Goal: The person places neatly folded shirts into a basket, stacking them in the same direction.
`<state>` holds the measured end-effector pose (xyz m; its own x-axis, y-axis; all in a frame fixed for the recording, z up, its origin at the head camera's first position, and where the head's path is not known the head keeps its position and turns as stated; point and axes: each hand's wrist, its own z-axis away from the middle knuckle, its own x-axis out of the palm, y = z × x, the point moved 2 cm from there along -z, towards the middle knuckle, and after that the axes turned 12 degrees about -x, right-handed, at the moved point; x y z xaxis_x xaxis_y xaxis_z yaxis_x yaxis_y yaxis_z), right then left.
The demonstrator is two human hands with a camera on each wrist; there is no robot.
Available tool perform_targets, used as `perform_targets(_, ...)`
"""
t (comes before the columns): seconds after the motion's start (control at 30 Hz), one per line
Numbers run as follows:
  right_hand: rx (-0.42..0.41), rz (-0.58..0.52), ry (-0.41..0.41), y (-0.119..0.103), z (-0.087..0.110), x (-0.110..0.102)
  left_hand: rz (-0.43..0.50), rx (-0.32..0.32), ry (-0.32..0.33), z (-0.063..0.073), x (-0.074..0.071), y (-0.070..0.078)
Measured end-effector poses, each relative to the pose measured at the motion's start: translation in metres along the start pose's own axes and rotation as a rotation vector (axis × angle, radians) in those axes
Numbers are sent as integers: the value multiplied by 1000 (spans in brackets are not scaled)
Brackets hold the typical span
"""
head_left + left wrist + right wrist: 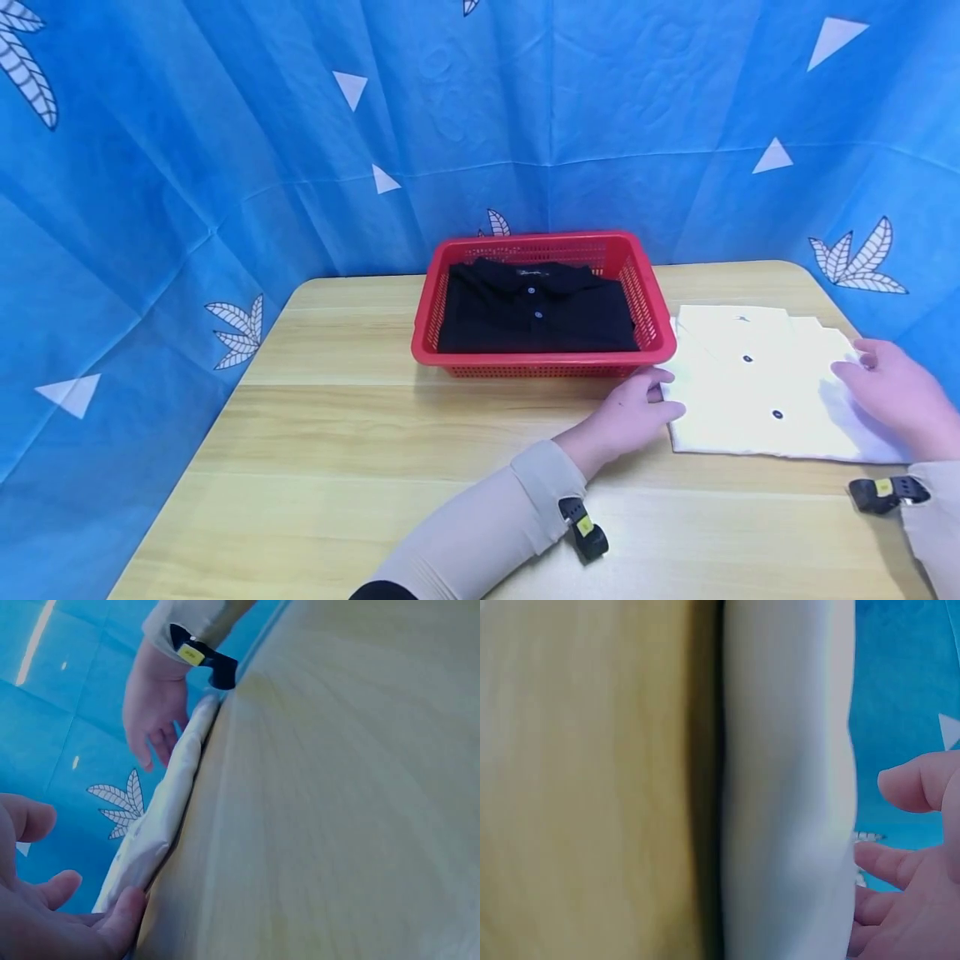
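A folded white polo shirt (720,400) with dark buttons lies flat on the right part of the table, its collar toward the back. My left hand (633,412) is at its left side, fingers loosely spread; in the left wrist view a fingertip meets the shirt's edge (169,802). At the opposite side is my right hand (896,392), thumb over the fabric and fingers relaxed. Whether fingers reach under the shirt there is hidden. The right wrist view shows the thumb and fingers apart beside the thick folded edge (787,780).
Just left of the white shirt, a red plastic basket (540,359) holds a folded black polo shirt (487,321). The basket's right rim meets the white shirt's left corner in view. A blue patterned curtain (480,108) hangs behind the wooden table (322,433).
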<state>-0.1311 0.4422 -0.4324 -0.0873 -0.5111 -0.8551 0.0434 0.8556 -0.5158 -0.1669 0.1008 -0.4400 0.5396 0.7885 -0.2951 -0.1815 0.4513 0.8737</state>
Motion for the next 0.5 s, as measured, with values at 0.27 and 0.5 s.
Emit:
perform_targets(0.27,47,-41,-9,11,4,-5,235,-47,-35,-4,1,-2)
perform_targets(0.5,34,-43,-100,17,0,-9,446,-110,-62,-7,6,0)
